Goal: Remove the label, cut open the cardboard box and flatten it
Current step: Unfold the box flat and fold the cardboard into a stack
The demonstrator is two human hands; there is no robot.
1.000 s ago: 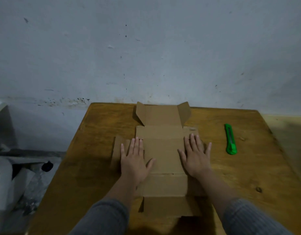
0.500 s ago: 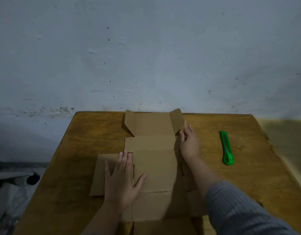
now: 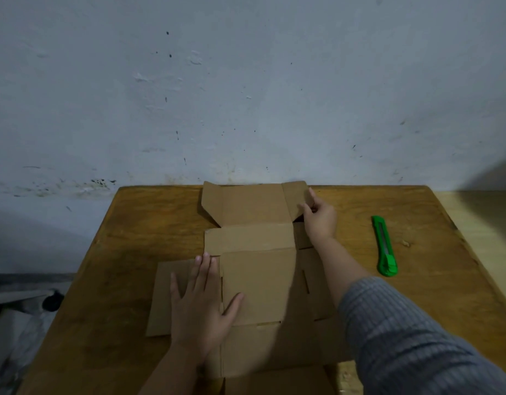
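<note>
The brown cardboard box (image 3: 257,283) lies unfolded and mostly flat on the wooden table (image 3: 126,232). Its two far corner flaps still stand tilted up. My left hand (image 3: 202,306) rests palm down, fingers spread, on the left side panel. My right hand (image 3: 317,218) reaches to the far right corner flap and pinches it between thumb and fingers. A green utility knife (image 3: 384,250) lies on the table to the right of the box, apart from both hands. No label is visible on the cardboard.
A pale, stained wall (image 3: 246,95) rises right behind the table's far edge. Dark clutter and something white (image 3: 24,309) sit on the floor left of the table. A lighter surface (image 3: 485,220) adjoins the table on the right.
My right hand left the box's middle panel and moved forward to grip the far right flap. My left hand slid slightly toward me on the left panel. The view tilted down.
</note>
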